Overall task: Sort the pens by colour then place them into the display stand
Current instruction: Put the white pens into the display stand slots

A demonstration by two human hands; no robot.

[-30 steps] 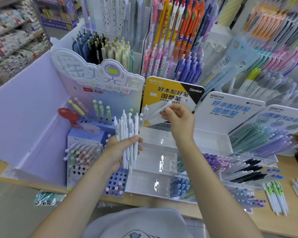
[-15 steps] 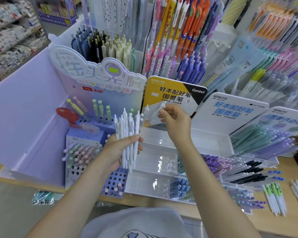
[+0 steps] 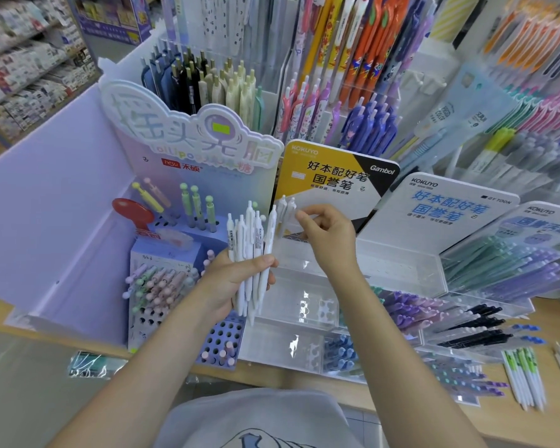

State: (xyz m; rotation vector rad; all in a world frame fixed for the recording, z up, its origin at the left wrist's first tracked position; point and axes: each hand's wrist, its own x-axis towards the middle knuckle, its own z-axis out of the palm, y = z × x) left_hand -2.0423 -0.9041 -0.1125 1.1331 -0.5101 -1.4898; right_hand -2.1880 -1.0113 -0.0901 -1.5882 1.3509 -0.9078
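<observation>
Stationery-shop counter, wooden top, racks of pens rising behind. White pens [image 3: 251,257] are standing upright as a bundle in the left hand [image 3: 230,286], fingers and thumb wrapping round the barrels, clickers up; judged: one colour is being kept together as a supply so the other hand can feed from it. Right hand [image 3: 328,236] is reaching toward the back of the clear display stand [image 3: 401,273], fingertips curling by two white pens [image 3: 286,210] already standing in the stand's top tier, in front of the yellow Kokuyo card [image 3: 324,176]; whether it is pinching one or has let go, cannot tell. Stand is a stepped, glossy transparent plastic with holed inserts; front tiers are holding blue pens [image 3: 340,352] and purple pens [image 3: 411,310], so slots appear to be assigned per colour. Pen barrels are looking smooth, matt, slim, tapering to the tip. More white-and-green pens [image 3: 524,373] are lying loose near the counter's right edge, apparently awaiting sorting.
</observation>
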